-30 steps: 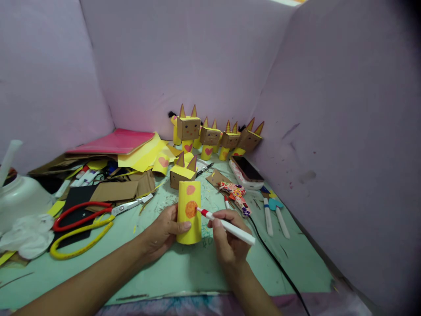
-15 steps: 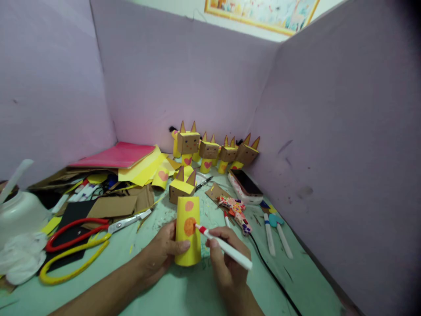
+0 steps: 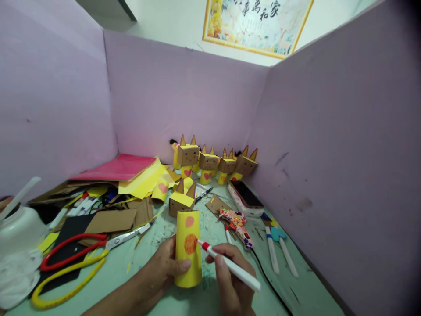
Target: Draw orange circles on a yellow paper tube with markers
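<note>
A yellow paper tube (image 3: 192, 267) stands upright in my left hand (image 3: 164, 265), whose thumb presses on its front. Two orange-red spots mark the tube, a small one above a larger one (image 3: 190, 244). My right hand (image 3: 232, 274) holds a white marker (image 3: 238, 272) with a red collar, its tip at the right edge of the larger spot. Just behind the tube sits a cardboard box head (image 3: 180, 204) with a yellow top and two pointed ears.
Red-and-yellow scissors (image 3: 110, 243), cardboard scraps and a pink folder (image 3: 115, 166) lie left. Several box-headed figures (image 3: 187, 156) stand at the back. Right are a phone (image 3: 246, 195), a patterned glue gun (image 3: 237, 221) with a black cord, and white-handled tools (image 3: 272, 252). Purple panels surround the table.
The camera view has tilted up, so the table things appear lower and more of the framed picture shows. Both hands keep their holds; the marker tip remains by the larger spot.
</note>
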Demonstrator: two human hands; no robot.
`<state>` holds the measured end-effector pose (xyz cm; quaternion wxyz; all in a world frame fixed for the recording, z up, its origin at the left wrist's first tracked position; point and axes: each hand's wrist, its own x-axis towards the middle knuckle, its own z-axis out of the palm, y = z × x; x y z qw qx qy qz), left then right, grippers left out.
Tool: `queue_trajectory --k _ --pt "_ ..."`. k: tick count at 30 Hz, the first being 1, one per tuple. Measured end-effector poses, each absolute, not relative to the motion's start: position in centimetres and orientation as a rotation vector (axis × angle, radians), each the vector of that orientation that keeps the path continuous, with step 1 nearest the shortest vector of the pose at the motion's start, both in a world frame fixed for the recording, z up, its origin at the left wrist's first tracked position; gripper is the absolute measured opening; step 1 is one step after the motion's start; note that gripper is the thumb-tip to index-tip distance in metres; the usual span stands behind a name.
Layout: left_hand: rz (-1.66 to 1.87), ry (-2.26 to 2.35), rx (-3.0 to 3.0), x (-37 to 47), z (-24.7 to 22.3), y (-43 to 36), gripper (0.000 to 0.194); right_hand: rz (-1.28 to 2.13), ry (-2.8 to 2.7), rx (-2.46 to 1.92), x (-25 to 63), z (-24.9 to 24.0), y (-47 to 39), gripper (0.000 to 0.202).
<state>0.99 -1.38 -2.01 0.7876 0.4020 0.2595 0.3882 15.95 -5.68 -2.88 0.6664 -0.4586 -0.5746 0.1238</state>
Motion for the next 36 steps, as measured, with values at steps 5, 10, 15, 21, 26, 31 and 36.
queue_trajectory --k 5,10,15,21,26,31,36 --pt "0.809 0.561 0.868 0.95 -1.71 -1.35 0.056 0.268 -1.413 -0.974 16.49 -2.24 -5.54 0.013" --pt "0.799 0.563 0.871 0.91 -1.76 -1.32 0.058 0.264 -1.426 -0.995 16.50 -2.31 -5.53 0.012" --pt "0.807 0.554 0.912 0.92 -1.84 -1.37 0.060 0.248 -1.422 -0.998 16.49 -2.21 -5.61 0.012" --pt "0.790 0.532 0.938 1.03 -1.33 -1.63 0.056 0.289 -1.422 -0.989 16.44 -2.07 -5.63 0.012" --pt "0.800 0.551 0.937 0.97 -1.54 -1.58 0.055 0.293 -1.426 -0.963 16.34 -2.04 -5.65 0.012" --pt "0.805 0.577 0.920 0.97 -1.92 -1.35 0.058 0.310 -1.344 -0.915 16.36 -2.22 -5.78 0.012" --pt "0.812 0.552 0.937 0.98 -1.99 -1.12 0.058 0.327 -1.278 -0.900 16.44 -2.66 -5.65 0.011"
